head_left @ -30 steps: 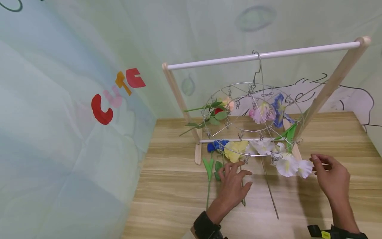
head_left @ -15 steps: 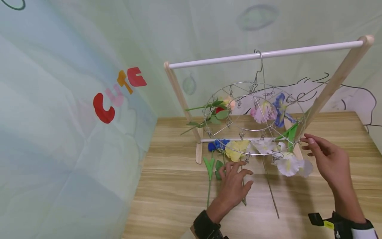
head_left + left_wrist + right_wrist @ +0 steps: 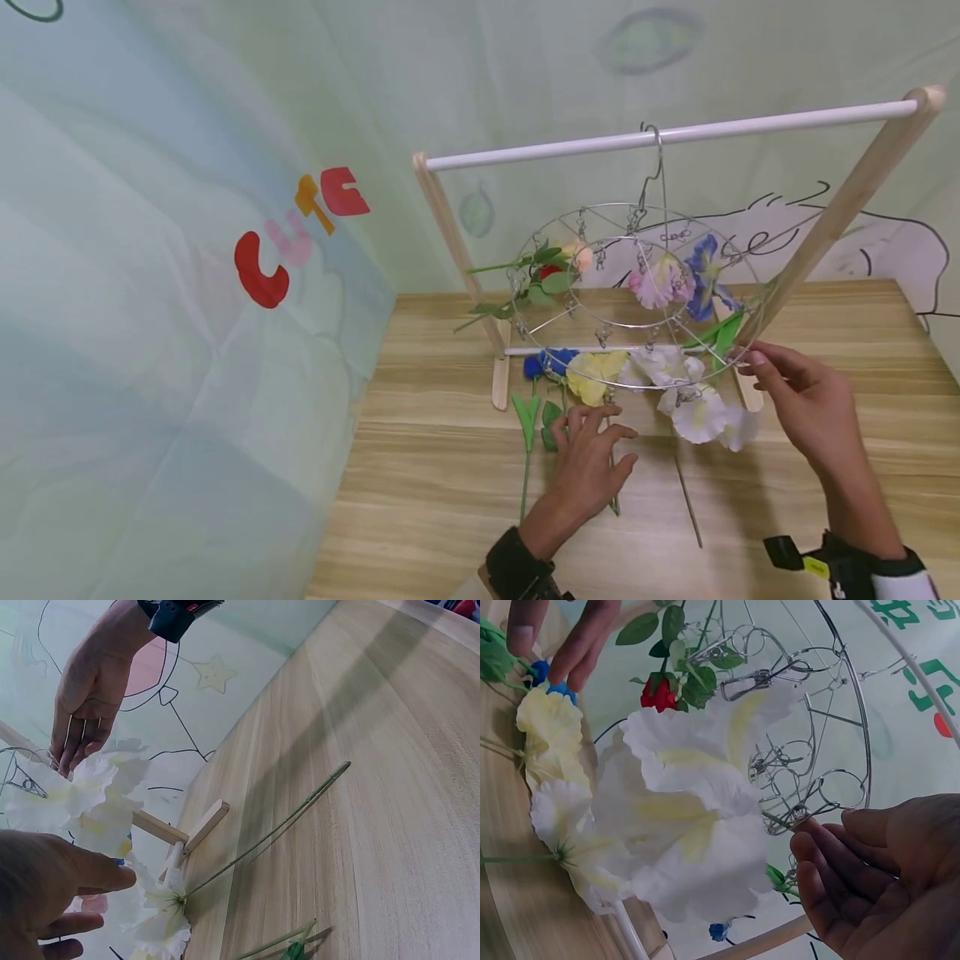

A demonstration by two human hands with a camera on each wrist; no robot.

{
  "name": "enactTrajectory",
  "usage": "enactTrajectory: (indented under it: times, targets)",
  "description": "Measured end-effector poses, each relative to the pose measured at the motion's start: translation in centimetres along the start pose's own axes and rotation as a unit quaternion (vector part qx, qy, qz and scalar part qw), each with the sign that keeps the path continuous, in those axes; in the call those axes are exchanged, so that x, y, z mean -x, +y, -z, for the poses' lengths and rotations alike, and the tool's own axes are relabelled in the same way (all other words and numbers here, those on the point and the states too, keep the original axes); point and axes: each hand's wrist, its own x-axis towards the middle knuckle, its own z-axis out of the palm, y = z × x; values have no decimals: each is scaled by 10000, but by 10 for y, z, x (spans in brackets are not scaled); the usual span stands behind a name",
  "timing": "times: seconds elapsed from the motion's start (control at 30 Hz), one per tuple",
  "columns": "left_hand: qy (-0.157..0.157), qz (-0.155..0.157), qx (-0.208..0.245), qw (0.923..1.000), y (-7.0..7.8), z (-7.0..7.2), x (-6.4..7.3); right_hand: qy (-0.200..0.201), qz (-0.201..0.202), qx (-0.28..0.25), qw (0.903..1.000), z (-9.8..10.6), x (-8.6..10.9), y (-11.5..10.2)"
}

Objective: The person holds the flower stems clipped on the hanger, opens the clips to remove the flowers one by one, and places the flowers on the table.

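A round wire hanger with clips hangs from the white bar of a wooden stand. My right hand is at its right rim, thumb and fingertips pinching a small metal clip. A white artificial iris with yellow streaks hangs from the hanger beside these fingers. My left hand, fingers spread and slightly bent, holds nothing and hovers over the stems at the front. Just beyond it lie a yellow flower, a blue flower and another white flower.
The stand's white bar crosses above, with wooden posts on both sides. Red, pink and purple-blue flowers hang from the hanger. A long stem lies on the wooden table. Printed cloth covers the walls behind.
My right hand moves from beside the white flower up to the hanger's rim, then left. The hanger turns slightly and its white flower shifts left. My left hand stays put.
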Motion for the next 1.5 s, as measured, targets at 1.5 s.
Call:
enactTrajectory:
  times: [1.5]
  targets:
    - [1290, 580, 637, 9879, -6, 27, 1, -438, 639, 935, 9926, -41, 38, -33]
